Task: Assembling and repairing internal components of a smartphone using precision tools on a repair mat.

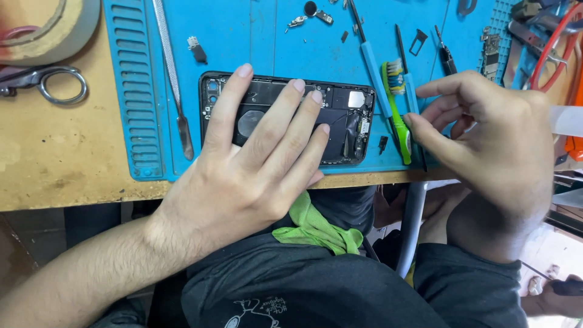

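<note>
Two surfaces carry everything I see: the wooden table (67, 158), and on it a blue work mat (243, 42) whose near edge runs almost flush with the table's front edge. Bare wood lies to the left of the mat; beyond the front edge my lap and a green cloth (313, 228) show below.

My left hand (255, 164) is the largest thing over the mat. It lies flat with fingers spread and apart, pressing on the opened phone (349, 124), which sits at the mat's near edge with its dark insides facing up. The hand covers the phone's left and middle parts; only the right end is free.

My right hand (492, 140) hovers at the mat's right front corner, fingers curled and thumb drawn toward the fingertips. I cannot tell whether anything is pinched there. Its fingertips are just beside the green-handled toothbrush (398, 118), which lies along the phone's right end next to a blue-handled tool (373, 70).

A long metal spudger (173, 79) lies left of the phone, close to the mat's ribbed strip. Scissors (51, 82) rest on the bare wood, under a tape roll (45, 27). Small screws and parts (313, 15) are scattered along the mat's far side, leaving little open room.
</note>
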